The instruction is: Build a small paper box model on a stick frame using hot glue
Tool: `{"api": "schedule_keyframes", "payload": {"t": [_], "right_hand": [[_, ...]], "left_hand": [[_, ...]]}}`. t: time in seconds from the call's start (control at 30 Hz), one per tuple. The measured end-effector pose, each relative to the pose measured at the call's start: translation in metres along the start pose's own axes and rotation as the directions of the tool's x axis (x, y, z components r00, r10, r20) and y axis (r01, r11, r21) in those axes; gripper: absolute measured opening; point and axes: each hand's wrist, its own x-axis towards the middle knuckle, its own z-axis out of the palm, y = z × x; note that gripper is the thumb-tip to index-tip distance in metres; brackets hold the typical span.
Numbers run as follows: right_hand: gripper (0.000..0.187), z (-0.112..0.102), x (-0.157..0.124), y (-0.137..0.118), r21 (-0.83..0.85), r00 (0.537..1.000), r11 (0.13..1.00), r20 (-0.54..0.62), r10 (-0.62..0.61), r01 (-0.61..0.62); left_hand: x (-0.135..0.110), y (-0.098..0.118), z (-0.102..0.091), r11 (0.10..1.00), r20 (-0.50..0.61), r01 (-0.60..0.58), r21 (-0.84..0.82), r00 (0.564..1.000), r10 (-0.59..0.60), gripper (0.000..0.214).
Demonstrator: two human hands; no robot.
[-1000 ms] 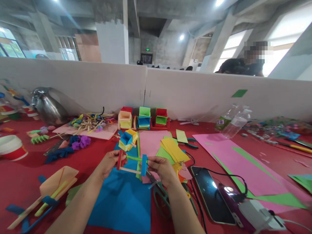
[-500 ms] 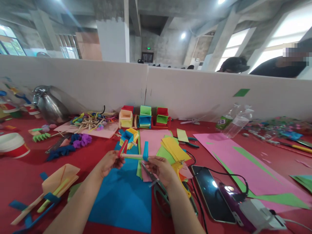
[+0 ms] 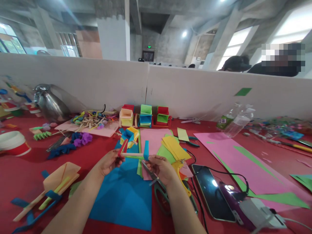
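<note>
Between my two hands is a small paper frame, with a red folded end, a blue upright end, and a pale rod with a green strip joining them. My left hand pinches the red end. At the blue end, the fingers of my right hand are closed on it. A blue paper sheet lies below. Scissors with dark green handles and yellow-handled scissors rest by my right wrist, partly hidden. A blue and yellow folded paper piece sits just beyond the frame.
Three small paper boxes stand along the white partition. Left are a metal jug, craft sticks and a paper model. Right are a phone, cables, pink paper and plastic bottles.
Both hands keep the paper frame in nearly the same place and pose. The view has shifted slightly. Behind the partition at right, a person's head has moved left and lower.
</note>
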Motion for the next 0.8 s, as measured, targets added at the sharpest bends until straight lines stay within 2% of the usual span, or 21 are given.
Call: {"api": "schedule_keyframes", "payload": {"t": [0.2,0.33,0.47,0.57,0.63,0.7,0.8], "right_hand": [[0.010,0.002,-0.001,-0.002,0.030,1.000,0.999,-0.026,0.017,-0.016],[0.007,0.003,-0.001,0.000,0.054,0.998,0.997,-0.025,0.056,-0.054],[0.010,0.005,0.000,0.004,0.044,0.998,0.997,-0.011,0.057,-0.056],[0.020,0.007,-0.001,0.005,-0.028,1.000,1.000,-0.005,-0.005,0.005],[0.027,0.009,-0.001,0.005,-0.091,0.998,0.994,-0.008,-0.057,0.056],[0.032,0.010,0.000,0.003,-0.163,0.989,0.979,-0.052,-0.135,0.125],[0.036,0.006,-0.001,-0.005,-0.236,0.945,0.940,-0.154,-0.288,0.248]], "left_hand": [[-0.004,0.003,0.000,1.000,0.051,0.001,0.006,0.999,-0.001,0.009],[-0.009,0.008,0.005,0.996,0.139,-0.065,-0.060,0.988,0.073,0.028],[-0.011,0.012,0.011,0.973,0.051,-0.153,-0.172,0.985,0.164,0.032],[-0.011,0.012,0.011,0.970,-0.019,-0.181,-0.160,0.983,0.180,0.034],[-0.009,0.013,0.010,0.973,-0.026,-0.171,-0.153,0.985,0.169,0.033],[-0.008,0.013,0.010,0.975,-0.026,-0.141,-0.170,0.990,0.139,0.031],[-0.006,0.013,0.011,0.974,-0.038,-0.059,-0.219,0.998,0.052,0.027]]}}
